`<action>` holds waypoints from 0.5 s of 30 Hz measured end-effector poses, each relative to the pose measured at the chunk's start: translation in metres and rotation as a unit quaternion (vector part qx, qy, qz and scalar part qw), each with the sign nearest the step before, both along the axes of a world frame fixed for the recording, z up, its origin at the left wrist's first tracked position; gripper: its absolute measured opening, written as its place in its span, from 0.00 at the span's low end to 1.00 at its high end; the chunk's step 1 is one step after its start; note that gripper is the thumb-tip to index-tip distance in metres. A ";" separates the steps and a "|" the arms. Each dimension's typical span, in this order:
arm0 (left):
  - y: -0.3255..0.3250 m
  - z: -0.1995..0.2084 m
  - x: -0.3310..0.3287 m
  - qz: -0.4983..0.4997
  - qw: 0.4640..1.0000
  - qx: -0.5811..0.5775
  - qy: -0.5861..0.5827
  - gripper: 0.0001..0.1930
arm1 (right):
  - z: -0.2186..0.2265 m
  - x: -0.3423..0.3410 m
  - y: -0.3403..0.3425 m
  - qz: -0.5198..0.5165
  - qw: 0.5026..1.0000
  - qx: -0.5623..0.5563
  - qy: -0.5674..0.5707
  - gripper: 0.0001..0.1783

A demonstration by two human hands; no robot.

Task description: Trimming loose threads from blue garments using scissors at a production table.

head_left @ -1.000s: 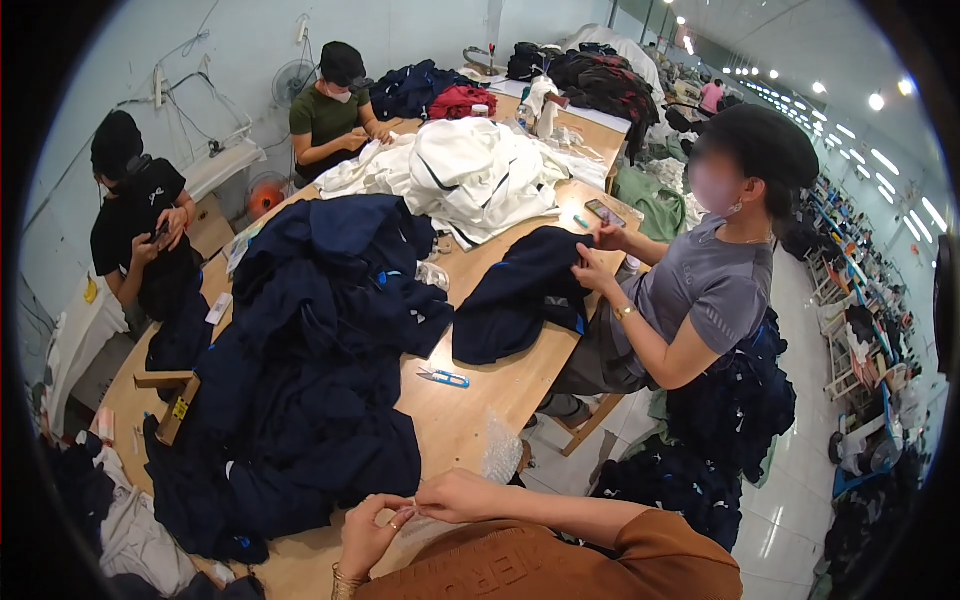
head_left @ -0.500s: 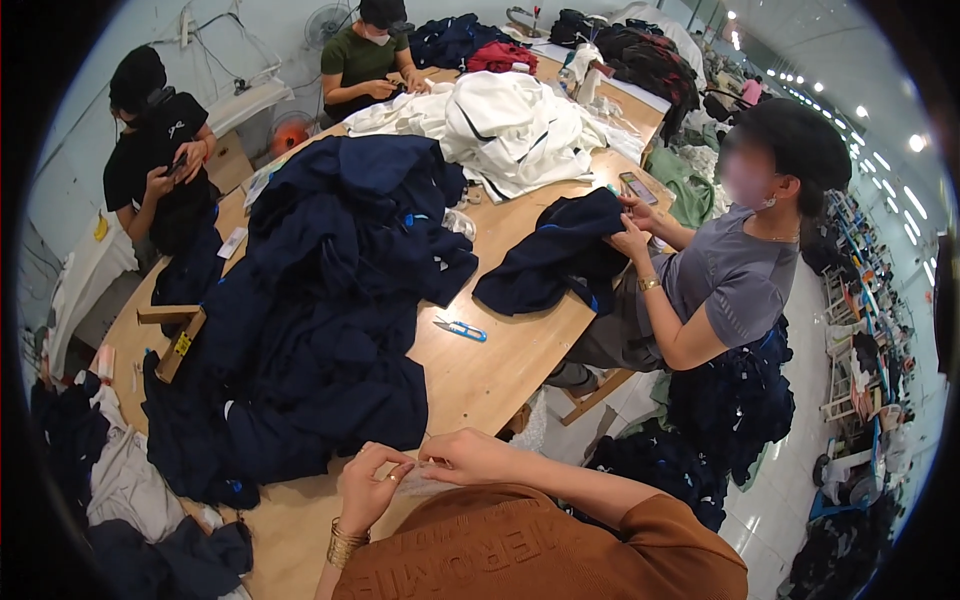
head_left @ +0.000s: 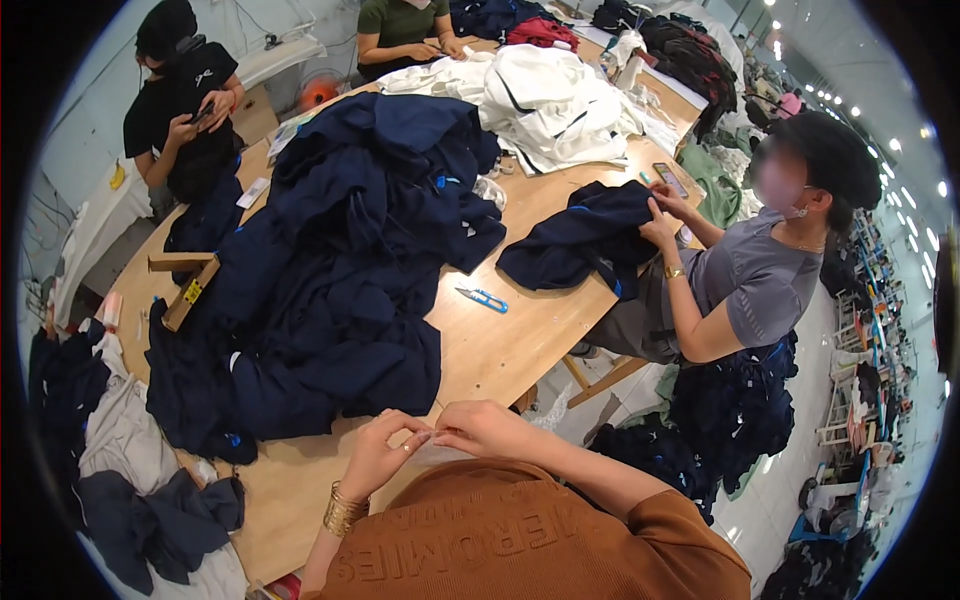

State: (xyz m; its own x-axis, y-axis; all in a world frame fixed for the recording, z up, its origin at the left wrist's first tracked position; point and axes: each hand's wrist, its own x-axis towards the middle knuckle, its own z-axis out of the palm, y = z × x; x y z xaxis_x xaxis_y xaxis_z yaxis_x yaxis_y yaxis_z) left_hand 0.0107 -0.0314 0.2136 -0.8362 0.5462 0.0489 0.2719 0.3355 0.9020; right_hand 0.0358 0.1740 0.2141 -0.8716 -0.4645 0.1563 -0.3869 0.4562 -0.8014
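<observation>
My left hand and my right hand meet fingertip to fingertip at the near edge of a wooden table. Together they pinch a small thin pale piece that I cannot make out. Several gold bangles sit on my left wrist, and my brown top fills the bottom of the view. Just beyond my hands lies a big heap of navy garments.
Blue thread snips lie on the table right of the heap. A person in grey handles a navy garment on the right. White garments are piled at the far end. Two more people sit far left, and a wooden block lies on the left.
My view has tipped down and closer to the table. My hands have risen in the picture, still pinched together. The person in grey keeps working the navy garment.
</observation>
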 end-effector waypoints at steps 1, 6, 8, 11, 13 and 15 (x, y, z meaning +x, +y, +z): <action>-0.001 0.000 0.000 0.004 1.000 -0.002 -0.003 0.05 | 0.000 0.000 0.000 0.002 1.000 0.000 -0.005 0.07; 0.005 0.005 0.002 -0.006 1.000 0.010 0.022 0.06 | -0.006 0.002 0.000 0.004 1.000 -0.001 0.025 0.07; 0.004 0.003 0.002 -0.010 0.999 0.000 0.040 0.06 | 0.000 0.002 -0.002 0.000 1.000 0.013 0.017 0.07; 0.005 0.000 0.004 -0.015 0.999 0.001 0.052 0.05 | -0.002 0.002 -0.003 0.012 0.999 0.015 0.029 0.08; 0.006 -0.001 0.006 -0.004 0.998 0.020 0.067 0.04 | -0.003 0.003 -0.006 0.003 1.000 0.011 0.026 0.08; 0.008 -0.004 0.007 0.009 0.997 0.025 0.079 0.04 | -0.003 0.003 -0.007 -0.007 1.000 0.008 0.023 0.09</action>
State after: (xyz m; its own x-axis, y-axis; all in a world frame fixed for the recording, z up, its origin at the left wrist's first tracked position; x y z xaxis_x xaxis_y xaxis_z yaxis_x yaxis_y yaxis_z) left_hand 0.0176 -0.0238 0.2101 -0.8258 0.5243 0.2078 0.4059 0.2967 0.8644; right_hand 0.0388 0.1665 0.2109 -0.8699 -0.4553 0.1896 -0.4169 0.4736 -0.7758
